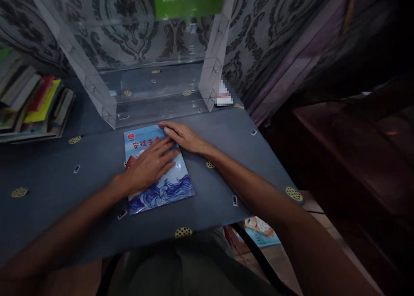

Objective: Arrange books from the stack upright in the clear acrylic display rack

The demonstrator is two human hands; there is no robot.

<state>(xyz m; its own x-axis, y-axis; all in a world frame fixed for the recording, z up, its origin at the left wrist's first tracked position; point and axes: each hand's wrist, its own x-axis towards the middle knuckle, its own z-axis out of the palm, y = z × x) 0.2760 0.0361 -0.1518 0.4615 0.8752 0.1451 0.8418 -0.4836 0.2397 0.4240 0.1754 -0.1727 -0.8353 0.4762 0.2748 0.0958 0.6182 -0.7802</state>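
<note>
A blue book (171, 188) with a wave picture and red characters lies on the dark cloth-covered table (97, 166). Across the middle of its cover rests my left hand (152, 164), flat with the fingers spread toward the upper right. My right hand (181, 136) touches the book's top right corner, its fingers stretched out and pointing left, just above my left fingertips. Part of the title is hidden under the hands. Neither hand grasps anything.
Behind the book stands a clear acrylic rack (208, 67) with a green sign (190, 2). Stacked books (42, 102) are at the left. Another book (261, 231) lies below the table's front edge. A dark red surface (349, 158) is at the right.
</note>
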